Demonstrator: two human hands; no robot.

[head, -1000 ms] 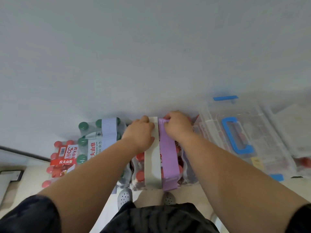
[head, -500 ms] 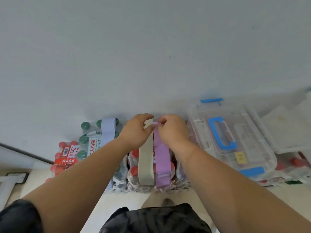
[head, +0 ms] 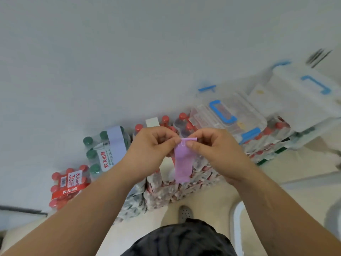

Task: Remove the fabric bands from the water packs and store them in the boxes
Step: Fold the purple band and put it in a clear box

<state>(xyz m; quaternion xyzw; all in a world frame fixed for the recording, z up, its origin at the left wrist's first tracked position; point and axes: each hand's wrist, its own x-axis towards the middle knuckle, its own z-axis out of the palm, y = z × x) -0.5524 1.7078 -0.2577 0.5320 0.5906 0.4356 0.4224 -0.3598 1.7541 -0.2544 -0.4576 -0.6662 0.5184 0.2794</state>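
Currently, the left hand (head: 153, 145) and right hand (head: 208, 147) each pinch the top edge of the purple band (head: 182, 163) between thumb and forefinger, with the other fingers curled. The band hangs slack over the red-cap pack (head: 184, 187); whether its lower end is free cannot be told. Recommended: lift straight up until clear, fold, then carry it right to the box (head: 230, 117). A white band (head: 152, 121) and a lilac band (head: 115, 139) sit on packs beyond.

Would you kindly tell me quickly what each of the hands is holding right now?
Left hand: pinching the top edge of the purple fabric band.
Right hand: pinching the same band's top edge.
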